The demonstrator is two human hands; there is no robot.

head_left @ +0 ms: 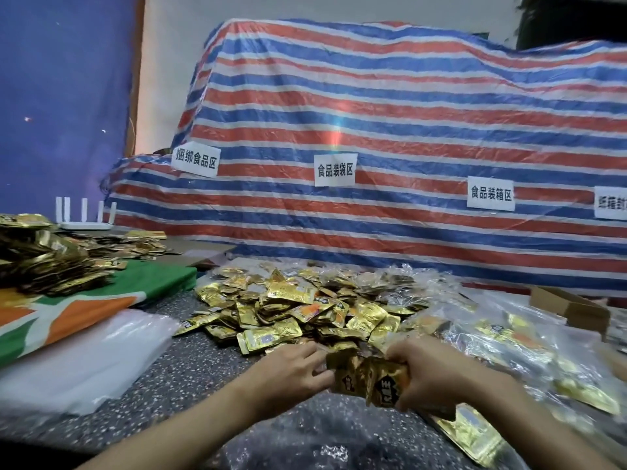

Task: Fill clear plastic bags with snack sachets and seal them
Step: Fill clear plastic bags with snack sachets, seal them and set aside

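A heap of gold snack sachets [291,307] lies on the speckled table [190,368] ahead of me. My right hand [437,374] grips a bunch of gold sachets [369,381] at the heap's near edge. My left hand [291,368] is against the left side of that bunch, fingers curled onto it. A clear plastic bag [322,442] lies flat on the table below my hands. Filled clear bags [502,337] of sachets lie to the right. A stack of empty clear bags [84,357] lies at the left.
A green, orange and white sack [68,310] at the left carries another pile of gold sachets [44,259]. A white router [86,218] stands behind it. A striped tarpaulin [390,147] with paper labels covers the back. A cardboard box [570,307] sits at right.
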